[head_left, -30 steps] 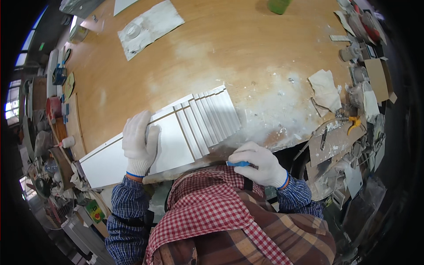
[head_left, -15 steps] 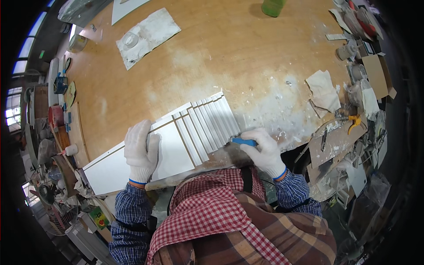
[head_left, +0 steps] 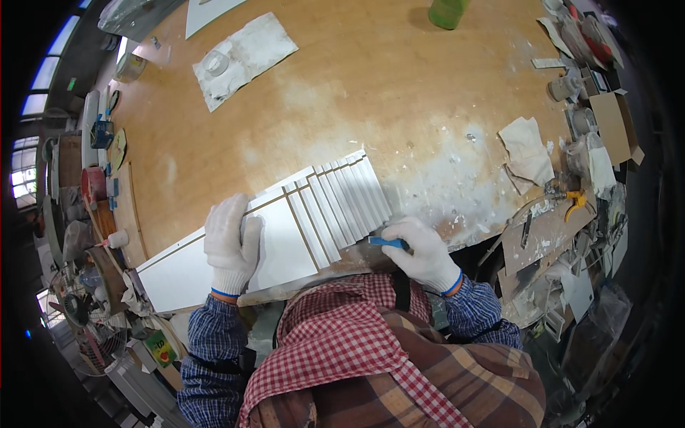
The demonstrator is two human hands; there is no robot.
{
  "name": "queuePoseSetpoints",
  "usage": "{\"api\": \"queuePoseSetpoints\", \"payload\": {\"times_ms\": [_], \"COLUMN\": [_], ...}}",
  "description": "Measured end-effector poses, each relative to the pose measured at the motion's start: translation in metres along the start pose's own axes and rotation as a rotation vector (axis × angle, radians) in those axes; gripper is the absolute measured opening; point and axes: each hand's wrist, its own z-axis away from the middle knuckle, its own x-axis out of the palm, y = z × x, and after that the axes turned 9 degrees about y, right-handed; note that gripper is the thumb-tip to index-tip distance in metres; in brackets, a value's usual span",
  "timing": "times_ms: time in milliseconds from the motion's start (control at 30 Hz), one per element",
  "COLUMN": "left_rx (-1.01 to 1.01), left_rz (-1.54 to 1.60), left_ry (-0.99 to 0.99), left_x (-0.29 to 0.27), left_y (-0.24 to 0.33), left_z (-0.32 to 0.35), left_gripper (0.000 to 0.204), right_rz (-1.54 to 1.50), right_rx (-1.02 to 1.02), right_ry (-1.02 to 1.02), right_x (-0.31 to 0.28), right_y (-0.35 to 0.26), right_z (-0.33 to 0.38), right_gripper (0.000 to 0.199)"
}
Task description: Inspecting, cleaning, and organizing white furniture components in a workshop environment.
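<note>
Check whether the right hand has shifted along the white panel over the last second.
Yes. The right hand with its blue tool has moved up along the white panel's ribbed end, away from the table's near edge.

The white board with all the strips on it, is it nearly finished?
Partly. One end of the white board already carries a packed row of narrow strips, with two more spaced further along. The left hand presses the board flat while the right hand holds a blue tool at the near edge. The long plain stretch of board by the left hand has no strips.
</note>
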Motion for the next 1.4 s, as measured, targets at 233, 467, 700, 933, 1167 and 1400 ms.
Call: {"api": "queuePoseSetpoints", "payload": {"times_ms": [233,467,700,933,1167,1400], "left_rx": [0.12,-0.035,0.036,0.042,0.076,-0.106], "left_rz": [-0.053,-0.038,-0.021,0.025,0.055,0.077], "left_ry": [0.074,-0.006,0.027,0.07,0.11,0.01], "left_x": [-0.004,-0.013,-0.009,0.002,0.006,-0.022], "left_y": [-0.001,0.0,0.0,-0.009,0.012,-0.013], "left_z": [0.004,0.019,0.016,0.024,-0.019,0.016], "left_gripper": [0.034,0.042,0.039,0.038,0.026,0.028], "right_rz": [0.03,-0.017,-0.173,-0.069,-0.271,0.069], "right_rx": [-0.103,0.216,0.352,0.327,0.226,-0.218], "right_ry": [-0.009,0.089,0.131,-0.024,0.151,0.081], "right_x": [0.003,-0.009,-0.023,-0.019,-0.032,0.068], "right_y": [-0.003,0.007,-0.016,-0.03,-0.023,0.009], "right_z": [0.003,-0.002,-0.041,-0.055,-0.135,-0.279], "right_gripper": [0.019,0.039,0.041,0.044,0.044,0.034]}}
